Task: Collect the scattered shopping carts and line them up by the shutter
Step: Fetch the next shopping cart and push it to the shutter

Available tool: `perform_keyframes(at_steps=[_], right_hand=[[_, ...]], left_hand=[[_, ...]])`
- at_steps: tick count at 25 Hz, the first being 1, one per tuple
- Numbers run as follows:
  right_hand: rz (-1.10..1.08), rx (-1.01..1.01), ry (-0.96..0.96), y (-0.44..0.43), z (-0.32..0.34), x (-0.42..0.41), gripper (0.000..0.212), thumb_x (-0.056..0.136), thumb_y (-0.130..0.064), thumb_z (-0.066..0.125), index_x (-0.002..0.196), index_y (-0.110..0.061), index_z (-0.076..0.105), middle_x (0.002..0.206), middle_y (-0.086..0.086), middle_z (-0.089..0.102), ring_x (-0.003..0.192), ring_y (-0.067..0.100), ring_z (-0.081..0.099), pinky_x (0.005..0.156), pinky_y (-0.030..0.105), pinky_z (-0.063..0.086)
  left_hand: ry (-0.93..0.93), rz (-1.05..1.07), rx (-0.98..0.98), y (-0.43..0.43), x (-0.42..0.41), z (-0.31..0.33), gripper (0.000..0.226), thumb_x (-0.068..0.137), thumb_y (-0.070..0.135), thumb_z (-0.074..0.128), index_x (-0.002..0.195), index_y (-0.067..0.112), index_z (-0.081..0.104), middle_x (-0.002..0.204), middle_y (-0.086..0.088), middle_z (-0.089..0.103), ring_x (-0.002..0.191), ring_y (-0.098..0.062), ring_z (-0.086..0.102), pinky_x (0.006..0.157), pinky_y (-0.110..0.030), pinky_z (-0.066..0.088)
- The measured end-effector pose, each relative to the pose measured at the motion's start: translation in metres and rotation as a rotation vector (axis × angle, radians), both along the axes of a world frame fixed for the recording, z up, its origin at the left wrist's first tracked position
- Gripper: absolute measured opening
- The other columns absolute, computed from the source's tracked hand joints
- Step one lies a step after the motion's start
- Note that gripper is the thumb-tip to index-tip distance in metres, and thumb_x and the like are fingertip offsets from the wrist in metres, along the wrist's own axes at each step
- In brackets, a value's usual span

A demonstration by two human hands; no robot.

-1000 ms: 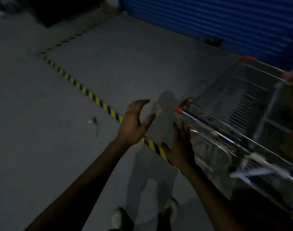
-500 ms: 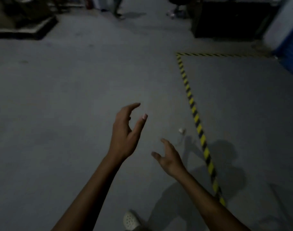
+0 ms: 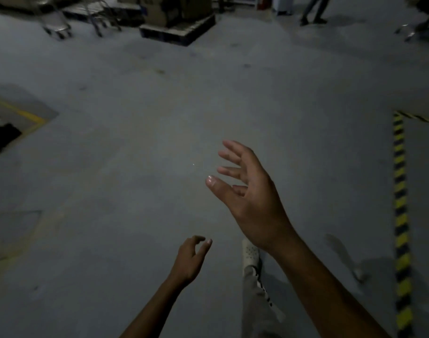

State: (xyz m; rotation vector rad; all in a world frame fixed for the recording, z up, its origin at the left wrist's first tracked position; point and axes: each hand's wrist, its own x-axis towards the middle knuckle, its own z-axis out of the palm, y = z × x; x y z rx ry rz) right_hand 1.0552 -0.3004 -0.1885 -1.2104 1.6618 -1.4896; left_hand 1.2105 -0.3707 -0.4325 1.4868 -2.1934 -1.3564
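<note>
— Looking for carts (image 3: 58,29)? They stand far ahead, to your left, beside the pallet (image 3: 177,32).
— And my hands?
— Your right hand (image 3: 251,196) is spread wide, your left hand (image 3: 190,261) loosely curled, both empty; the left is nearer them.

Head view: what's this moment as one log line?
left hand empty, open | right hand empty, open | carts far ahead, untouched | striped tape on right
</note>
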Motion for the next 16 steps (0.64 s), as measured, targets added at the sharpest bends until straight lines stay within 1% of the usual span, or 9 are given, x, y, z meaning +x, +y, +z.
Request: perform_keyframes(at_steps=[2,4,5,7,9,11,12,14,16], right_hand=[[0.055,-0.026,-0.009,-0.067,-0.011,-0.043,0.059,0.088,-0.039,0.066,0.14,-0.038,0.038,0.139,-0.019,0.047,0.119,-0.004,0.052,0.087,0.012,0.049],[0.09,0.003,0.001,-0.137,-0.024,-0.088,0.058,0.089,-0.036,0.066,0.14,-0.037,0.039,0.139,-0.019,0.046,0.119,-0.002,0.051,0.089,0.016,0.049],[0.102,0.045,0.002,-0.169,-0.034,-0.109,0.058,0.089,-0.034,0.066,0.14,-0.036,0.038,0.139,-0.017,0.046,0.12,0.0,0.05,0.09,0.018,0.048],[0.133,0.117,0.012,-0.24,-0.057,-0.154,0.061,0.089,-0.03,0.066,0.142,-0.035,0.036,0.141,-0.013,0.044,0.121,0.007,0.049,0.092,0.025,0.048],[0.163,0.197,0.028,-0.298,-0.08,-0.185,0.063,0.09,-0.03,0.066,0.144,-0.033,0.033,0.143,-0.008,0.042,0.122,0.011,0.049,0.096,0.031,0.048],[0.191,0.289,0.045,-0.358,-0.099,-0.212,0.064,0.09,-0.032,0.066,0.145,-0.032,0.033,0.144,-0.005,0.043,0.12,0.012,0.051,0.097,0.033,0.047],[0.206,0.327,0.05,-0.387,-0.107,-0.222,0.063,0.09,-0.032,0.065,0.145,-0.031,0.033,0.144,-0.003,0.044,0.118,0.012,0.051,0.096,0.032,0.046],[0.25,0.386,0.047,-0.444,-0.124,-0.234,0.061,0.091,-0.031,0.065,0.144,-0.03,0.035,0.143,0.0,0.044,0.116,0.013,0.052,0.094,0.031,0.045],[0.307,0.421,0.048,-0.509,-0.143,-0.238,0.058,0.091,-0.031,0.065,0.142,-0.029,0.036,0.142,0.0,0.045,0.115,0.014,0.052,0.093,0.029,0.044]], left_hand=[[0.011,0.076,-0.034,-0.069,-0.039,-0.001,0.078,0.082,0.079,0.036,0.124,0.019,0.06,0.128,-0.002,0.06,0.116,-0.014,0.054,0.099,-0.036,0.043],[0.054,0.146,-0.083,-0.139,-0.085,0.022,0.069,0.086,0.071,0.04,0.125,0.018,0.059,0.13,-0.001,0.059,0.119,-0.014,0.053,0.1,-0.034,0.042],[0.08,0.169,-0.108,-0.171,-0.107,0.04,0.068,0.086,0.071,0.041,0.125,0.018,0.059,0.13,0.0,0.059,0.12,-0.013,0.053,0.099,-0.032,0.042],[0.173,0.219,-0.199,-0.242,-0.159,0.093,0.066,0.084,0.07,0.042,0.124,0.02,0.059,0.128,0.004,0.06,0.12,-0.012,0.054,0.091,-0.024,0.042],[0.274,0.258,-0.297,-0.297,-0.192,0.154,0.058,0.083,0.068,0.042,0.122,0.027,0.057,0.128,0.008,0.058,0.118,-0.006,0.054,0.087,-0.018,0.041],[0.401,0.294,-0.393,-0.348,-0.214,0.213,0.051,0.085,0.064,0.041,0.124,0.033,0.054,0.129,0.01,0.055,0.119,0.003,0.05,0.091,-0.019,0.042],[0.454,0.301,-0.45,-0.371,-0.22,0.237,0.047,0.088,0.06,0.042,0.124,0.033,0.054,0.13,0.011,0.054,0.121,0.005,0.049,0.093,-0.02,0.043],[0.541,0.304,-0.565,-0.417,-0.227,0.27,0.043,0.092,0.051,0.043,0.127,0.028,0.054,0.131,0.009,0.054,0.124,0.002,0.048,0.096,-0.025,0.045],[0.574,0.322,-0.659,-0.474,-0.229,0.279,0.042,0.095,0.046,0.043,0.129,0.024,0.053,0.131,0.008,0.054,0.125,-0.001,0.048,0.096,-0.028,0.046]])
